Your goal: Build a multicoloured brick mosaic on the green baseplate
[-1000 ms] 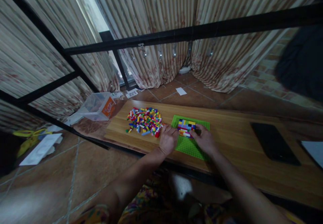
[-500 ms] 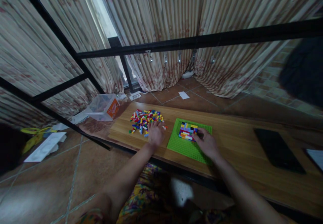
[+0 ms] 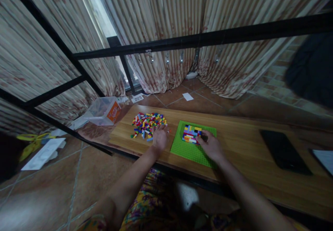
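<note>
On wooden tabletop: left hand rested at near edge of loose multicoloured plastic brick pile, finger state unclear. Right hand pressed flat green studded baseplate beside multicoloured brick block, likely steadying; fingers loosely spread, gripping nothing.

Two hands were on the table: one left hand at about nine o'clock of the one green baseplate, and one right hand at its three o'clock edge. One block of joined bricks sat on that plate. One heap of loose bricks, too many and too small to count, lay at nine o'clock. One black phone lay at three o'clock, and one white sheet beyond it. One clear plastic box stood at ten o'clock, off the table's end. One paper scrap lay on the floor at twelve o'clock.
</note>
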The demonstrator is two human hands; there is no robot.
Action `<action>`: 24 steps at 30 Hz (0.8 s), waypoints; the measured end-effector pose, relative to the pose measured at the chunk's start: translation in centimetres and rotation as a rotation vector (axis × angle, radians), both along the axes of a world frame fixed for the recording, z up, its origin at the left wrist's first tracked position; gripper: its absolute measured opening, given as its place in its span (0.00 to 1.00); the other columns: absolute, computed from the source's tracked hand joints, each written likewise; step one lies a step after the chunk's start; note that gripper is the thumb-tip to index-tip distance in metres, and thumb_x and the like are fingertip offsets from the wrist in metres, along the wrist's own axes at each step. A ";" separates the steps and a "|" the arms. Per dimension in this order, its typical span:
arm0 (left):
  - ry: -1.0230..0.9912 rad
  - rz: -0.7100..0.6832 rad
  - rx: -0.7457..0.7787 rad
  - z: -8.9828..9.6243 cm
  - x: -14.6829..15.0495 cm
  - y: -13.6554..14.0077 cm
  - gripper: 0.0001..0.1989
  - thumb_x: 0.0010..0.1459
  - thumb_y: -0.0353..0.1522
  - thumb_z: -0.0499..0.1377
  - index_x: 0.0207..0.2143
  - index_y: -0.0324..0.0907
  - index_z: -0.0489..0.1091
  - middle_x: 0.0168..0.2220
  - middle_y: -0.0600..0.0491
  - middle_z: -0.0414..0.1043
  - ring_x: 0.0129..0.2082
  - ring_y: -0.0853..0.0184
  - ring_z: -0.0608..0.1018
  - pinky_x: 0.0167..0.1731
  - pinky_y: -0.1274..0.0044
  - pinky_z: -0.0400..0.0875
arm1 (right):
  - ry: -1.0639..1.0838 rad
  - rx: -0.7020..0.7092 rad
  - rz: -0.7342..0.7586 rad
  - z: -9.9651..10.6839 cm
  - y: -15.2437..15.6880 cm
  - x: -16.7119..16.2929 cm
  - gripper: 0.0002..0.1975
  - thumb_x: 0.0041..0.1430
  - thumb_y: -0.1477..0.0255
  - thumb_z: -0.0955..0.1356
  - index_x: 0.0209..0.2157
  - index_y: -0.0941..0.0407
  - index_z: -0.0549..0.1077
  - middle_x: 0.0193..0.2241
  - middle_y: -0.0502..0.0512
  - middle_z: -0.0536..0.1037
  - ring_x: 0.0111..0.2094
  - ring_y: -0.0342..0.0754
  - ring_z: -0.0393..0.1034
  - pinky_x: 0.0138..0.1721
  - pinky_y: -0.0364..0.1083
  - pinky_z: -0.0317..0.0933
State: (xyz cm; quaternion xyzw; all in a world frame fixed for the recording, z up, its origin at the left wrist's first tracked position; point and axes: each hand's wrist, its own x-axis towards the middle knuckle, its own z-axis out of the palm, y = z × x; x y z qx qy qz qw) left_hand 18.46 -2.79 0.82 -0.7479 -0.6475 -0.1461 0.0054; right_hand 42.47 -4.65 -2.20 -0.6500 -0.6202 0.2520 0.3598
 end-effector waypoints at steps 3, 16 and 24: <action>-0.015 -0.019 0.006 0.2 0.2 -0.3 0.10 0.60 0.28 0.52 0.36 0.42 0.73 0.44 0.48 0.74 0.46 0.56 0.71 0.51 0.60 0.59 | 0.003 -0.015 -0.005 0.0 0.0 0.0 0.22 0.55 0.61 0.66 0.48 0.60 0.71 0.44 0.65 0.77 0.39 0.54 0.74 0.43 0.53 0.66; -0.202 -0.279 -0.031 0.7 4.0 -2.4 0.08 0.61 0.28 0.53 0.36 0.44 0.73 0.35 0.52 0.75 0.39 0.65 0.75 0.47 0.71 0.65 | -0.010 0.016 -0.010 0.1 -0.1 -0.2 0.22 0.56 0.61 0.65 0.49 0.59 0.71 0.44 0.65 0.77 0.41 0.55 0.74 0.44 0.54 0.66; -0.193 -0.257 -0.030 0.7 4.4 -2.3 0.06 0.59 0.27 0.56 0.35 0.44 0.71 0.33 0.54 0.76 0.37 0.65 0.77 0.50 0.69 0.64 | -0.034 0.017 -0.009 0.2 -0.1 -0.2 0.23 0.56 0.61 0.65 0.49 0.60 0.70 0.43 0.65 0.78 0.41 0.55 0.73 0.44 0.53 0.65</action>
